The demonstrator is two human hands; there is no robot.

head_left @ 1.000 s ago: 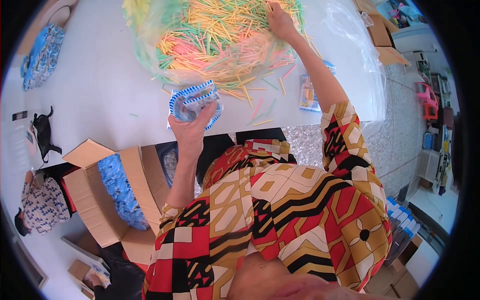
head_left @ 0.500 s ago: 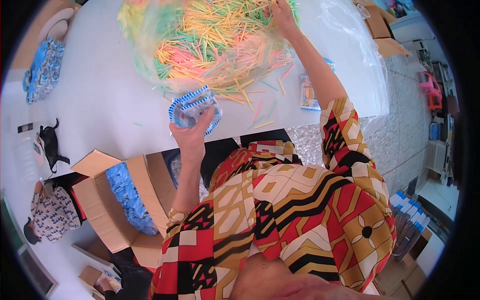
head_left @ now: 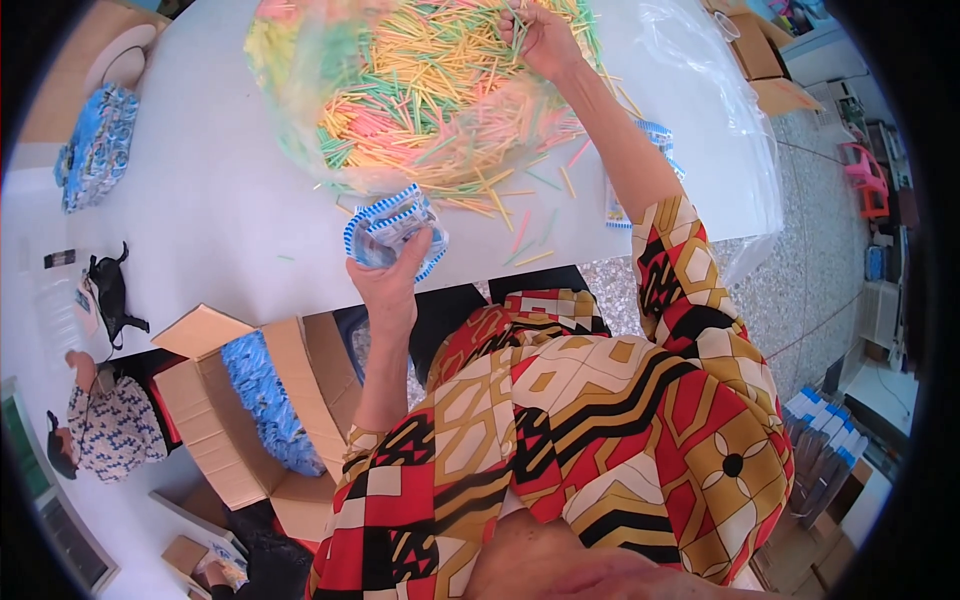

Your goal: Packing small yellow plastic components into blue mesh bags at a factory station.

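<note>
My left hand (head_left: 388,285) grips a small clear plastic packet (head_left: 400,220) with blue-and-white striped edges, its mouth spread apart above my thumb. Thin yellow, green and pink sticks (head_left: 430,75) lie heaped in a large clear plastic bag (head_left: 305,100) on the white table. Over the far right part of this heap, my right hand (head_left: 545,42) has its fingers pinched round a few of the sticks, greenish ones among them. Several loose sticks (head_left: 497,205) are scattered at the bag's near side. Two striped packets (head_left: 617,205) lie partly behind my right forearm.
At the table's far left rests a stack of blue packets (head_left: 100,150). An uncovered cardboard box (head_left: 215,420) with blue packets stands below the left edge. Another person (head_left: 115,425) sits at the left. Clear plastic sheeting (head_left: 715,130) covers the table's right side.
My right hand has drawn back slightly to the left from the heap, its fingers now showing with sticks in them. The left hand keeps its hold on the packet, nearly still.
</note>
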